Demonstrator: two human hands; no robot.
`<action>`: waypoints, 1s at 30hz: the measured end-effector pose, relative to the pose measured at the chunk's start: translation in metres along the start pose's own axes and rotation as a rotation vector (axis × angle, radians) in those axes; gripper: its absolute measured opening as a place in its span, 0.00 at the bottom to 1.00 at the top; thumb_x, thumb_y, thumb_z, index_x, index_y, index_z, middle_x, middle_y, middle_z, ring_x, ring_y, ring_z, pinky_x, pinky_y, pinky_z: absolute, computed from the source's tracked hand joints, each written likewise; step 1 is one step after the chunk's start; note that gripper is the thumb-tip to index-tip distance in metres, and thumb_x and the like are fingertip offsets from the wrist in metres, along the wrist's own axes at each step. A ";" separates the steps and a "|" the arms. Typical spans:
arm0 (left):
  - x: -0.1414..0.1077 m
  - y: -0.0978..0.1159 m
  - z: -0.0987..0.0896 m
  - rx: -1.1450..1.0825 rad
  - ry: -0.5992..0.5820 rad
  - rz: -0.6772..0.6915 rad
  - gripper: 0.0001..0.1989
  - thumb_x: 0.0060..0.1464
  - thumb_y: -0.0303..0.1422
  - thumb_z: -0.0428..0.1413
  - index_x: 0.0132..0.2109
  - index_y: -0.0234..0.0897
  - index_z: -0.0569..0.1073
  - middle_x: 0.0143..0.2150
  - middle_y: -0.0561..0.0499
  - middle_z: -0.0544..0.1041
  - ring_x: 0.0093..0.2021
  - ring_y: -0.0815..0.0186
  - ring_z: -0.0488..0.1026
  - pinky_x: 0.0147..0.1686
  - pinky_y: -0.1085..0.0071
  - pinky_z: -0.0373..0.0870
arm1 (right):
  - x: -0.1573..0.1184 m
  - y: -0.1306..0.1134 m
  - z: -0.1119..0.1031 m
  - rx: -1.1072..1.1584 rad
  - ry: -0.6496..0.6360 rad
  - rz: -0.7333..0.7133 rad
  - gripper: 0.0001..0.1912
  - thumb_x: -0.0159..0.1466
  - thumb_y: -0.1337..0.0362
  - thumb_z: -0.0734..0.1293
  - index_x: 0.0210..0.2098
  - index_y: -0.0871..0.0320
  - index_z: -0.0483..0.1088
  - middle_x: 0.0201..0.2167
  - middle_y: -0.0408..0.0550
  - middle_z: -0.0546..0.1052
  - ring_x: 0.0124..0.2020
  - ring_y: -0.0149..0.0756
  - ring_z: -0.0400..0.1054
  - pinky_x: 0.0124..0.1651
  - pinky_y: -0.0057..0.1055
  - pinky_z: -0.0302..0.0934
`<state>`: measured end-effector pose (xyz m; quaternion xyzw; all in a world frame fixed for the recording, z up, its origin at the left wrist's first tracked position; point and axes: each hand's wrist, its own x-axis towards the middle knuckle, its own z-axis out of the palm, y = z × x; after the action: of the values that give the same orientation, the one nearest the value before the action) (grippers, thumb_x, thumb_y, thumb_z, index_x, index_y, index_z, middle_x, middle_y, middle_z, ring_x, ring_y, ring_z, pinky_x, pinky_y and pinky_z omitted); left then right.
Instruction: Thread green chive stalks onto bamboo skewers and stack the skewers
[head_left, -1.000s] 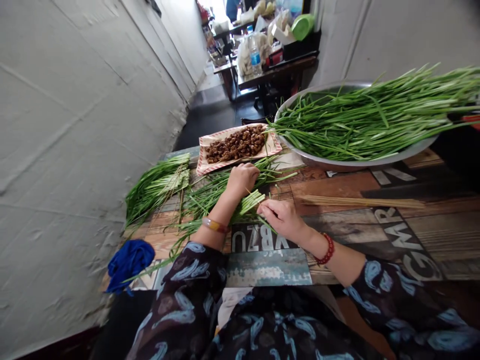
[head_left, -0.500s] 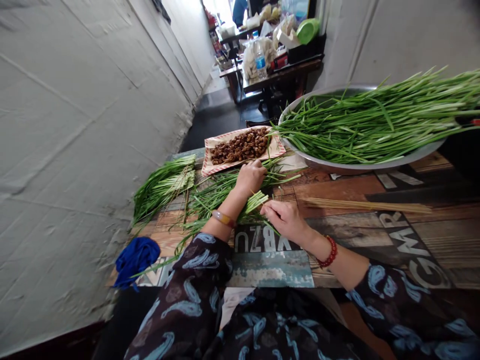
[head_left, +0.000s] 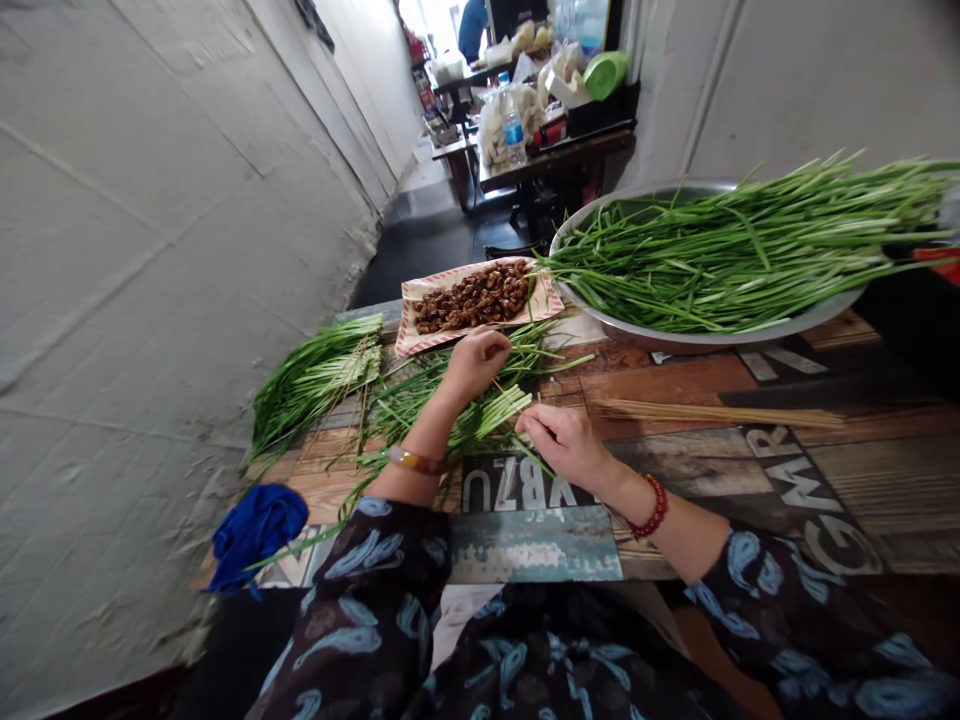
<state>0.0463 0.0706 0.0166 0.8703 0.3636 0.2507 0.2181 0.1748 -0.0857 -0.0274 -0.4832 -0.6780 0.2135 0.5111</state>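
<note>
My left hand (head_left: 477, 362) is closed, held over loose green stalks (head_left: 416, 392) just in front of the paper-lined tray (head_left: 406, 335) of brown pieces; what its fingers pinch is too small to make out. Lower and to the right, my right hand (head_left: 566, 440) is closed at the pale cut ends of a small bunch of green stalks (head_left: 504, 408). A thin stick shows partly between the two hands by that bunch. The fingertips of my right hand touch the ends of the bunch.
A large metal basin (head_left: 637, 337) heaped with long green stalks stands at the back right. Thin wooden sticks (head_left: 724, 413) lie right of my hands. Another green bundle (head_left: 322, 378) and a blue cloth (head_left: 259, 530) are at the left, near the wall. A person stands far back.
My left hand has moved a little left, away from the stalks' tips near the tray. My right hand stays at the bunch's cut ends. The whole view has shifted slightly.
</note>
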 end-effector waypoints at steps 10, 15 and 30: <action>-0.064 0.018 -0.013 -0.721 0.097 -0.365 0.16 0.52 0.42 0.60 0.41 0.33 0.78 0.24 0.56 0.68 0.23 0.75 0.59 0.25 0.76 0.55 | -0.001 -0.006 -0.003 -0.016 -0.012 0.003 0.13 0.68 0.68 0.58 0.31 0.57 0.72 0.28 0.46 0.79 0.30 0.31 0.73 0.36 0.26 0.63; -0.074 0.017 -0.013 -0.840 0.129 -0.411 0.17 0.52 0.41 0.61 0.44 0.34 0.75 0.24 0.56 0.68 0.23 0.75 0.59 0.23 0.77 0.54 | -0.001 -0.011 -0.008 -0.052 -0.023 0.024 0.13 0.68 0.67 0.58 0.32 0.59 0.73 0.24 0.44 0.77 0.25 0.30 0.71 0.32 0.25 0.62; -0.083 0.007 -0.004 -0.018 0.158 -0.065 0.13 0.61 0.30 0.50 0.45 0.39 0.79 0.33 0.50 0.74 0.30 0.70 0.67 0.30 0.74 0.60 | -0.009 -0.015 -0.014 -0.022 -0.108 0.273 0.13 0.69 0.62 0.59 0.36 0.58 0.73 0.17 0.38 0.66 0.18 0.27 0.59 0.24 0.25 0.54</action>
<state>-0.0036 0.0051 0.0008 0.8336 0.4054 0.3145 0.2046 0.1810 -0.1036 -0.0145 -0.5642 -0.6349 0.2994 0.4348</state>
